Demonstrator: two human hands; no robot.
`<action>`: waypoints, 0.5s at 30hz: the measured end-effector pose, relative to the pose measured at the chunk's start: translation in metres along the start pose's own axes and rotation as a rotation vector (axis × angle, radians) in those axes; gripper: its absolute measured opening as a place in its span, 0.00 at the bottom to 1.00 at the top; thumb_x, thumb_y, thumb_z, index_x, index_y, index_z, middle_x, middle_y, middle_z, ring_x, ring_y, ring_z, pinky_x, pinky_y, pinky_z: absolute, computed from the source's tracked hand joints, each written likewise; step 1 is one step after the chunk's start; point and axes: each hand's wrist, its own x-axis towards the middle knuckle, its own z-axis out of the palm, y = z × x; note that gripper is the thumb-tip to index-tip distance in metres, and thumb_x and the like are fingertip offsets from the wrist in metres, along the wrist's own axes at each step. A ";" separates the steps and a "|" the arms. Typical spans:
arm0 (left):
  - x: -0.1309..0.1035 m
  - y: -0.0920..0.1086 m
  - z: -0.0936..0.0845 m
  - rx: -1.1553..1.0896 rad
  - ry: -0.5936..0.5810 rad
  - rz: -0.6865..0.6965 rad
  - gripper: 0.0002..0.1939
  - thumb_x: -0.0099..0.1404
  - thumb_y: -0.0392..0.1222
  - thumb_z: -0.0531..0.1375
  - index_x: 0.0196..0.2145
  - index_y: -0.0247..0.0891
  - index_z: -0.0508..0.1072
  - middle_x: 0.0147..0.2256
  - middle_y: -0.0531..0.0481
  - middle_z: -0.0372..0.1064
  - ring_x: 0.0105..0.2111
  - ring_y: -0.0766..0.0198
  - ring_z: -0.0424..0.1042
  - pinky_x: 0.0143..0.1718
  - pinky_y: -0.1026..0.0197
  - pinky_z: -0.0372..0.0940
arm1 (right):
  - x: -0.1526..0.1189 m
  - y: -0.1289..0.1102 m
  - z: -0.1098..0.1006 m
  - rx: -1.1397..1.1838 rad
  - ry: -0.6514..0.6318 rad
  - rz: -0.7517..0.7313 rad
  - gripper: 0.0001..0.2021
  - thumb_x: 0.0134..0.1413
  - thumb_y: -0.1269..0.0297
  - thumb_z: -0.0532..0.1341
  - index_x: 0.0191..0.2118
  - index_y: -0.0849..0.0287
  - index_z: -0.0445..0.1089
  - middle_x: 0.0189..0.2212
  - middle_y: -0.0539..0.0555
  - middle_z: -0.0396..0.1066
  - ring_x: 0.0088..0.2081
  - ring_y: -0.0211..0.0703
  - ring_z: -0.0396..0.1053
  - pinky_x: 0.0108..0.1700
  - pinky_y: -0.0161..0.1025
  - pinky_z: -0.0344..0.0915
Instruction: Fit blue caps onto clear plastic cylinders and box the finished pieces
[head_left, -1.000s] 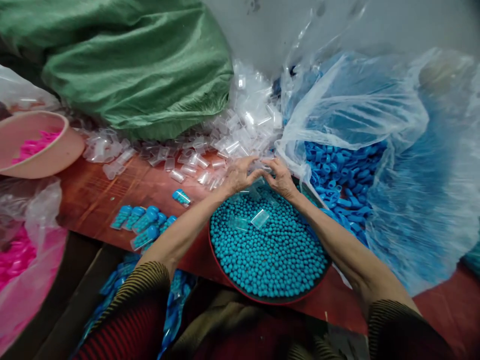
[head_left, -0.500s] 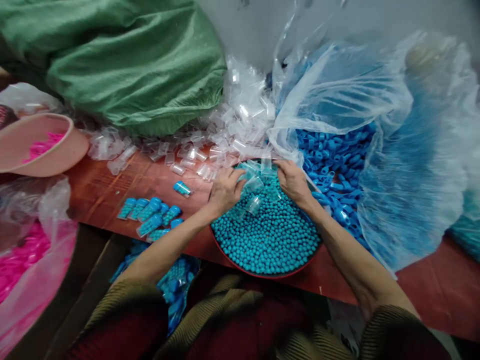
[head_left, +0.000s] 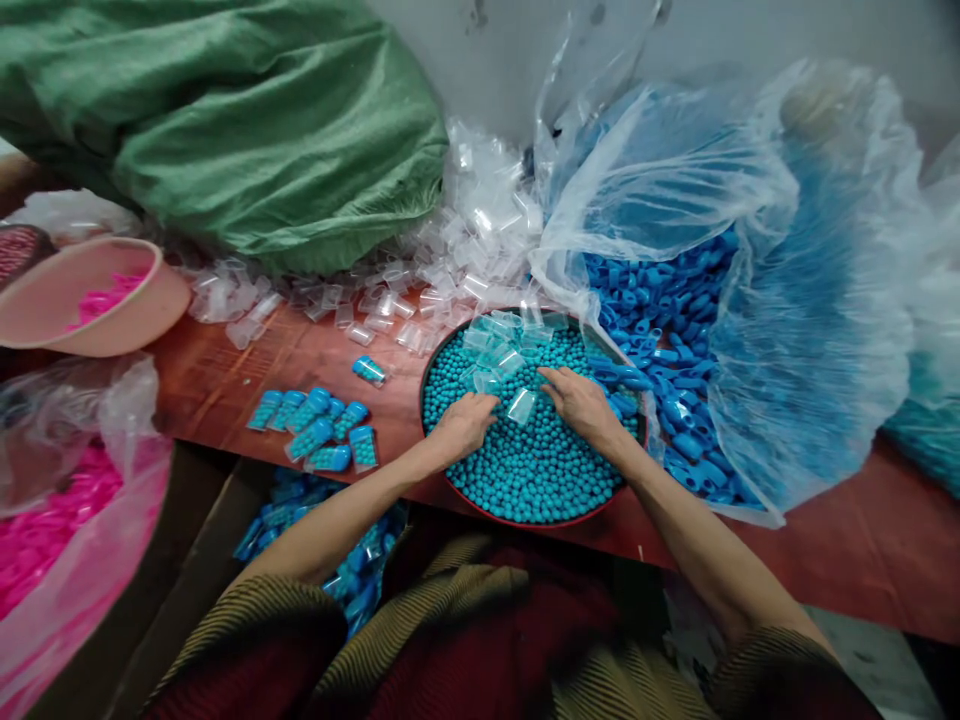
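My left hand rests low over turquoise beads that fill a round dark tray with a red rim. Its fingers point right, slightly apart, close to clear plastic cups lying on the beads. Across from it, my right hand reaches in with thumb and forefinger apart, near the same cups; nothing shows between them. More cups lie partly sunk in the beads at the tray's far side. Blue caps overlap the tray's right edge. Both palms are hidden.
Filled blue-capped bottles lie left of the tray on the red table. Behind are loose clear cups and a green sack. A plastic bag of blue caps stands right. At left are a pink basin and pink pieces.
Both hands have drawn back from the tray's far side toward its middle. Several clear cups now lie uncovered on the beads. The view has shifted slightly.
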 end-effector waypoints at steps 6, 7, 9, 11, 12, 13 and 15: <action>0.002 -0.005 0.004 -0.633 0.192 -0.218 0.11 0.62 0.39 0.52 0.42 0.37 0.64 0.37 0.48 0.70 0.39 0.60 0.71 0.42 0.57 0.66 | -0.039 -0.011 -0.001 0.418 0.351 0.004 0.11 0.59 0.64 0.53 0.43 0.57 0.68 0.35 0.56 0.72 0.34 0.46 0.71 0.39 0.44 0.67; 0.002 -0.005 0.004 -0.710 0.177 -0.240 0.10 0.62 0.40 0.52 0.42 0.37 0.64 0.36 0.48 0.70 0.38 0.61 0.71 0.41 0.57 0.67 | -0.044 -0.017 0.000 0.492 0.363 0.045 0.10 0.59 0.63 0.53 0.43 0.56 0.68 0.32 0.55 0.72 0.32 0.45 0.71 0.37 0.44 0.68; 0.003 -0.003 0.005 -0.844 0.124 -0.268 0.12 0.63 0.42 0.51 0.44 0.36 0.64 0.35 0.50 0.70 0.35 0.63 0.71 0.37 0.60 0.67 | -0.051 -0.029 0.004 0.641 0.322 0.096 0.09 0.58 0.62 0.53 0.43 0.55 0.67 0.29 0.53 0.71 0.29 0.44 0.71 0.34 0.43 0.69; 0.001 0.002 0.004 -0.943 0.070 -0.263 0.15 0.65 0.45 0.48 0.46 0.36 0.63 0.33 0.50 0.70 0.33 0.64 0.70 0.33 0.61 0.66 | -0.053 -0.043 0.012 0.738 0.243 0.087 0.09 0.58 0.63 0.54 0.42 0.54 0.67 0.28 0.52 0.72 0.29 0.44 0.71 0.33 0.42 0.69; 0.000 0.005 0.004 -0.971 0.037 -0.245 0.16 0.66 0.47 0.47 0.47 0.36 0.63 0.33 0.50 0.69 0.33 0.64 0.70 0.33 0.62 0.66 | -0.053 -0.050 0.016 0.754 0.213 0.071 0.08 0.57 0.63 0.54 0.41 0.54 0.68 0.29 0.52 0.72 0.30 0.44 0.71 0.34 0.42 0.69; -0.003 0.009 0.004 -0.977 0.007 -0.222 0.18 0.66 0.48 0.48 0.48 0.36 0.62 0.33 0.50 0.69 0.33 0.64 0.70 0.33 0.62 0.66 | -0.054 -0.056 0.020 0.751 0.199 0.057 0.08 0.57 0.63 0.54 0.40 0.54 0.68 0.30 0.52 0.72 0.31 0.44 0.71 0.35 0.42 0.69; -0.010 0.018 0.005 -0.917 -0.032 -0.180 0.23 0.61 0.50 0.56 0.50 0.36 0.60 0.35 0.50 0.69 0.34 0.63 0.70 0.36 0.60 0.66 | -0.056 -0.064 0.027 0.723 0.210 0.039 0.07 0.56 0.64 0.55 0.39 0.54 0.68 0.32 0.53 0.72 0.34 0.44 0.71 0.38 0.42 0.69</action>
